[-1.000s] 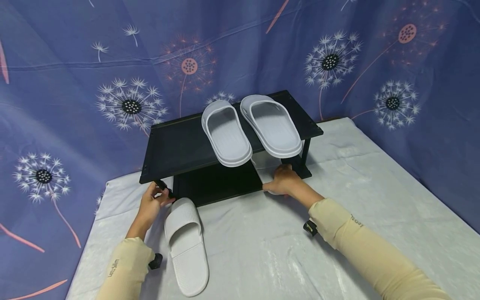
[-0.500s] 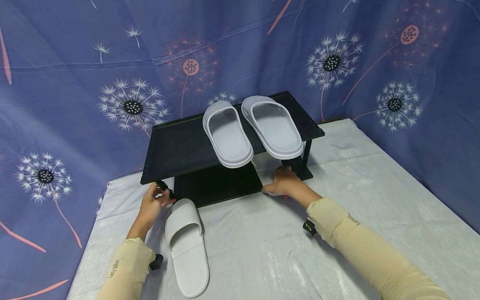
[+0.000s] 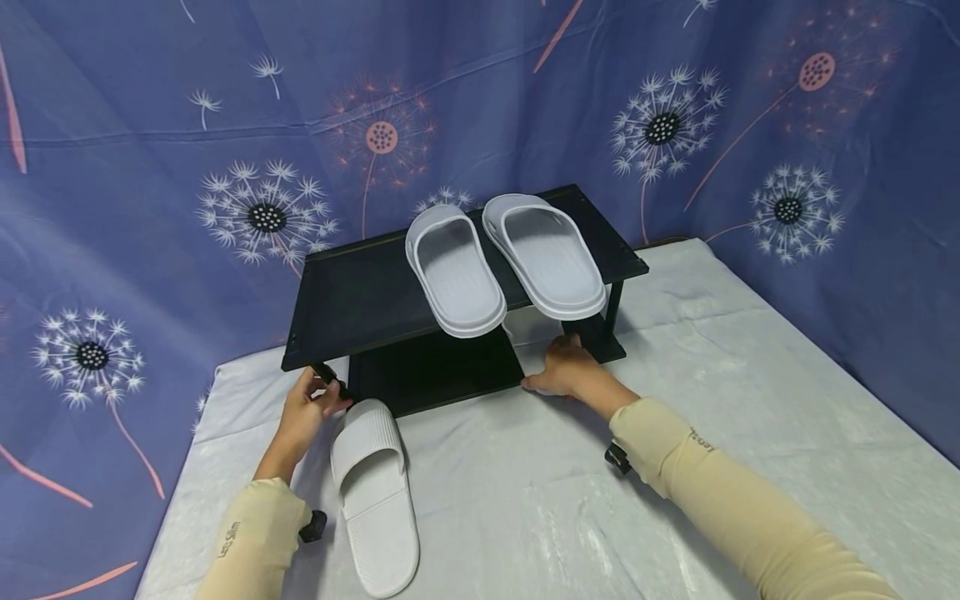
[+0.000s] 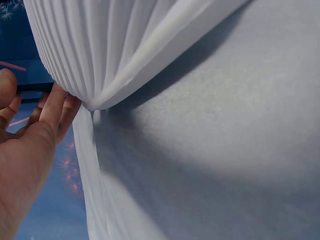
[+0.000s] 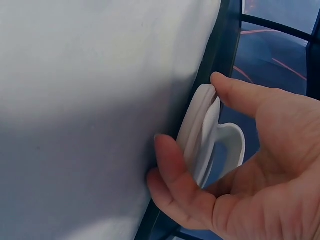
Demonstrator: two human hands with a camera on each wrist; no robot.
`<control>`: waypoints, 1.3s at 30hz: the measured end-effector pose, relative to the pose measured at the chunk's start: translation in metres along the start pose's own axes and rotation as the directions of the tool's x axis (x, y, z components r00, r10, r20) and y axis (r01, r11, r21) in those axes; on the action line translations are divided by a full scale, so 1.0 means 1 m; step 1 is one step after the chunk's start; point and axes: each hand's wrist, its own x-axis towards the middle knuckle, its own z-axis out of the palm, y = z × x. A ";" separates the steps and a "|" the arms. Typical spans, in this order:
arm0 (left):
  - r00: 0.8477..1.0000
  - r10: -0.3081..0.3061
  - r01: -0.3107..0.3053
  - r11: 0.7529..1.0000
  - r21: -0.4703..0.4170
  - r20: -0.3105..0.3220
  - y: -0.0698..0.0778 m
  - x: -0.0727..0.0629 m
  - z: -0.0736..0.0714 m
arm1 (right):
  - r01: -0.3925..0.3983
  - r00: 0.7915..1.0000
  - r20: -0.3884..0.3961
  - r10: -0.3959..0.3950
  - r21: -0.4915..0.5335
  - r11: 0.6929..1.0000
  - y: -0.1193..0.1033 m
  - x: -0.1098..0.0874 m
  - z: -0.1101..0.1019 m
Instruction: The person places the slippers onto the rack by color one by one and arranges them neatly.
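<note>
Hardly anything has moved: right hand (image 3: 567,369) grips the shelved slipper (image 5: 192,131), long axis pointing into the rack (image 3: 356,308). Left hand (image 3: 303,417) — nearer the lower-left slipper (image 3: 382,529) — grips the rack's left end

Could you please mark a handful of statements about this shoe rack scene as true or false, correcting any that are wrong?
1. Two light grey clogs sit on the upper shelf. True.
2. The clogs' toes point toward the person. False: they point toward the blue dandelion curtain.
3. The ribbed slide lies on the upper shelf. False: it lies on the pale cloth, in front of the shoe rack.
4. The left hand is at the rack's left end. True.
5. The right hand is above the clogs. False: it is below the upper shelf's level.
</note>
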 end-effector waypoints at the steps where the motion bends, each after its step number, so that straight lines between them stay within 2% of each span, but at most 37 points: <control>1: 1.000 0.002 -0.002 1.000 0.003 0.000 0.000 0.000 0.000 | 0.004 1.000 0.000 -0.004 -0.015 1.000 0.000 0.000 0.000; 5: 1.000 0.013 -0.013 1.000 0.008 0.002 0.000 0.000 0.000 | 0.032 0.999 -0.007 -0.032 -0.077 0.997 0.000 0.001 0.001; 8: 1.000 0.015 -0.015 1.000 0.012 0.001 0.000 0.000 0.000 | 0.028 0.999 -0.014 -0.029 -0.084 0.996 -0.001 0.000 0.002; 16: 1.000 0.016 -0.016 1.000 0.001 0.009 0.002 -0.001 0.000 | -0.058 0.998 -0.042 0.056 -0.058 0.997 -0.004 -0.004 0.004; 21: 1.000 0.003 -0.003 1.000 0.018 0.007 0.001 -0.002 0.000 | -0.070 0.996 -0.066 0.066 -0.063 0.996 -0.005 -0.009 0.003; 28: 1.000 -0.001 0.001 1.000 0.029 0.002 0.000 -0.001 0.000 | -0.120 0.985 -0.121 0.125 0.048 0.992 -0.015 -0.016 -0.001; 35: 1.000 0.007 -0.007 0.999 0.031 0.005 0.002 -0.002 0.001 | -0.127 0.986 -0.108 0.126 0.000 0.992 -0.027 -0.023 -0.004; 39: 1.000 0.009 -0.009 0.999 0.032 0.005 0.003 -0.003 0.000 | -0.119 0.988 -0.098 0.120 0.017 0.993 -0.035 -0.028 -0.005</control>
